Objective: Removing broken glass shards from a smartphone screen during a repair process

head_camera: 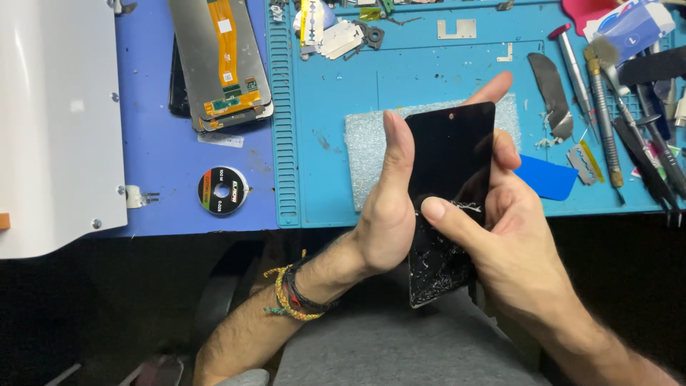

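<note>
Both hands are closed on a black rectangular phone screen panel with shattered glass at its lower end [449, 179], held upright over the person's lap at the near edge of the bench, its top end reaching above the blue silicone work mat [429, 64]. The left hand [386, 214] grips the panel's left edge, thumb pressed flat along it and pointing up, fingers wrapped behind out of sight. The right hand [511, 243] holds the right edge from behind, fingertips showing past the top right corner, and its thumb lies across the cracked lower glass, where white fracture lines spread toward the bottom corner. Behind the panel on the mat lies a pale grey foam pad [368, 150]. A blue plastic pry card [547, 177] sits just right of the hands, with a row of metal-handled screwdrivers and tweezers [614, 107] further right. To the left, on the darker blue bench top, lies a second display assembly, back up, with an orange flex cable [225, 61], and nearer, a small black spool [223, 191].
</note>
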